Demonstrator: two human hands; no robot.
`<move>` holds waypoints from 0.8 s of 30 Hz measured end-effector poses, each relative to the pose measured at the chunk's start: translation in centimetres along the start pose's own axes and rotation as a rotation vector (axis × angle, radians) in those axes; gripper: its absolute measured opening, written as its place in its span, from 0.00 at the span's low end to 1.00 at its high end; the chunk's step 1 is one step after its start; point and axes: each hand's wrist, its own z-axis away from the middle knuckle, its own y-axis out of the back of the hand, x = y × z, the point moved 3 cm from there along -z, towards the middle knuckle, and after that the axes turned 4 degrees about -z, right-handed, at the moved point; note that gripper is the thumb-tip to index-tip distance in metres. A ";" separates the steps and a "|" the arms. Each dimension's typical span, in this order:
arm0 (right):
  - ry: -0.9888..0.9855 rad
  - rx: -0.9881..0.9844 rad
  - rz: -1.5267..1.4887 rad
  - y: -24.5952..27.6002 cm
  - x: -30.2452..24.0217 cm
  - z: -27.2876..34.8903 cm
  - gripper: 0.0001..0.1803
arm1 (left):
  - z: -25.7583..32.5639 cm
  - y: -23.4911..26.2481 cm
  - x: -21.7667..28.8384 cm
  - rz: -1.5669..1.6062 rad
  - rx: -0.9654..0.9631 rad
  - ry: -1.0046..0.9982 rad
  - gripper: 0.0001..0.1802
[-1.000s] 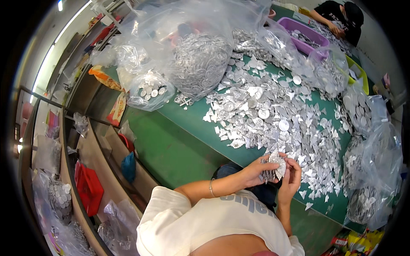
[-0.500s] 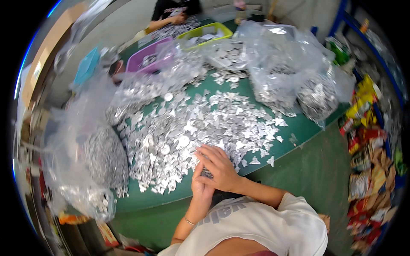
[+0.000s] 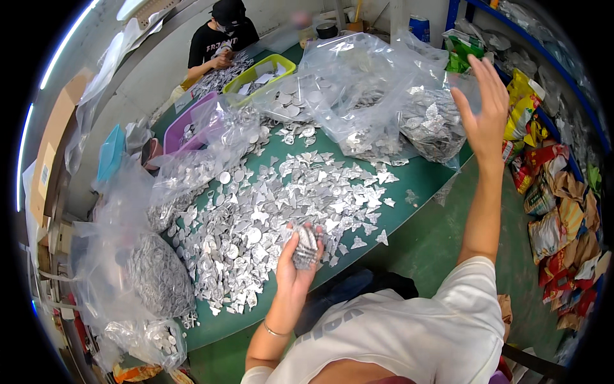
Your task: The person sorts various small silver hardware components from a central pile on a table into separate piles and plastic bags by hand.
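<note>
My left hand [image 3: 293,275] is cupped palm up over the near part of the pile, its fingers curled round a stack of small silvery metal pieces [image 3: 306,248]. Blur hides the single pieces in that stack. Out to the far right, my right hand [image 3: 484,115] is raised with its fingers spread and nothing in it, close by a clear plastic bag of metal pieces [image 3: 432,125]. A wide heap of flat silvery cut-outs [image 3: 262,211], some pointed and some round, covers the middle of the green table [image 3: 409,182].
A bulging clear bag [image 3: 157,275] of pieces stands at the left edge. Farther back are a purple basket [image 3: 171,137], a yellow-green basket [image 3: 281,62] and another large open bag [image 3: 352,70]. Across the table a person [image 3: 220,45] handles pieces. Bags and packets [image 3: 550,237] line the right side.
My hands have parted. The right one has swung up and out to the right, opening, while the left stays near the pile and its stack of pieces now shows. The view has shifted.
</note>
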 end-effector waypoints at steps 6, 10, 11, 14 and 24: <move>-0.184 -0.448 -0.238 -1.8 1.5 4.8 0.13 | -3.2 -8.1 -2.5 -0.105 -0.181 0.135 0.17; 0.009 -0.427 -0.248 -0.6 -0.5 7.1 0.08 | -5.2 -15.2 -4.4 -0.175 -0.335 0.213 0.18; 0.039 -0.435 -0.234 -0.4 -1.1 7.2 0.07 | -5.9 -17.0 -4.9 -0.194 -0.391 0.226 0.18; 0.076 -0.435 -0.185 0.1 -1.6 7.3 0.05 | -8.1 -22.7 -7.7 -0.225 -0.465 0.261 0.19; 0.069 -0.372 -0.138 0.4 -1.0 6.6 0.05 | -17.9 -28.7 -14.9 -0.514 -0.507 0.133 0.18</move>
